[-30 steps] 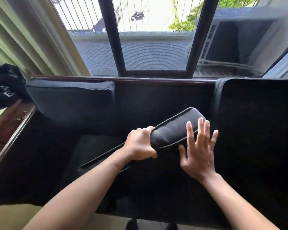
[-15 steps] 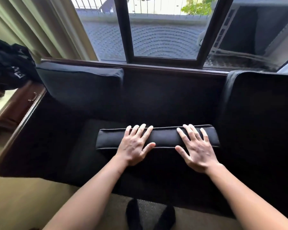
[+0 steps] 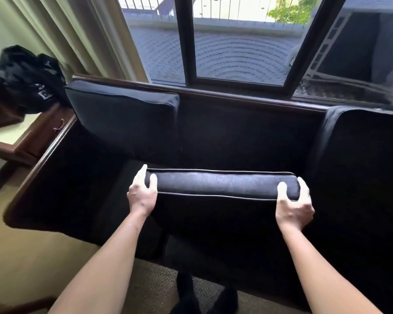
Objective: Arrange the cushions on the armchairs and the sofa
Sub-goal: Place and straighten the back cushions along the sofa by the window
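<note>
A dark cushion with pale piping (image 3: 220, 184) stands on edge over the middle seat of the dark sofa (image 3: 236, 132). My left hand (image 3: 142, 193) grips its left end and my right hand (image 3: 293, 205) grips its right end. A matching back cushion (image 3: 123, 118) leans against the sofa back at the left. Another dark cushion (image 3: 361, 155) stands at the right. The middle of the sofa back is bare.
The sofa's wooden rail (image 3: 236, 96) runs under a window (image 3: 236, 41) with pale curtains (image 3: 82, 32) at the left. A black bag (image 3: 25, 75) rests on a wooden side table (image 3: 32, 137) left of the sofa. My dark-socked feet (image 3: 202, 298) stand on beige carpet.
The cushion was swung from a tilt to level across the seat. My hands slid from its top out to its two ends and closed on them.
</note>
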Demonstrator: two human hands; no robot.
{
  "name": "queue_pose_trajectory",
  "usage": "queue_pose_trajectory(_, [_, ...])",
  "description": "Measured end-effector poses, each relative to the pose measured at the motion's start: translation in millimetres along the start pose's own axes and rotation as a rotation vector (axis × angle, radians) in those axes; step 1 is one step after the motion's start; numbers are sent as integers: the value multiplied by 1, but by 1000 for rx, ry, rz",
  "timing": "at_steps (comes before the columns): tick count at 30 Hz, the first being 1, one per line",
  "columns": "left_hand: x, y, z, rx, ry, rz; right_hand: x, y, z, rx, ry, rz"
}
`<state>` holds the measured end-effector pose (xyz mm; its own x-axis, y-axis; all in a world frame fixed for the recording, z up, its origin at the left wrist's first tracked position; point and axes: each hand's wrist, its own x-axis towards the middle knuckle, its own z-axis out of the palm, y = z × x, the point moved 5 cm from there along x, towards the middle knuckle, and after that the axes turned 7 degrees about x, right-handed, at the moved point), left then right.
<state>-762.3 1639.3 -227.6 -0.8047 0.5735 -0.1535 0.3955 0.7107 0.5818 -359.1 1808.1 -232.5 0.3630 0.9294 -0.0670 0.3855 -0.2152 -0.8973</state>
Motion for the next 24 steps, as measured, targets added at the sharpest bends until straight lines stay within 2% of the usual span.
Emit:
queue_pose_trajectory(5, [13,-25,16,-582,-54,-318,3,10,17,430,71,173])
queue_pose_trajectory(10, [29,-36,52,-945,-216,-343,13,25,32,560,61,184])
queue_pose_trajectory(14, [54,-31,70,-982,-287,-337,25,27,52,560,63,218])
queue_pose_trajectory(18, [90,-10,76,-906,-180,-325,41,18,65,523,187,209])
queue_pose_trajectory(24, [148,47,78,-906,-123,-150,75,-13,67,440,303,204])
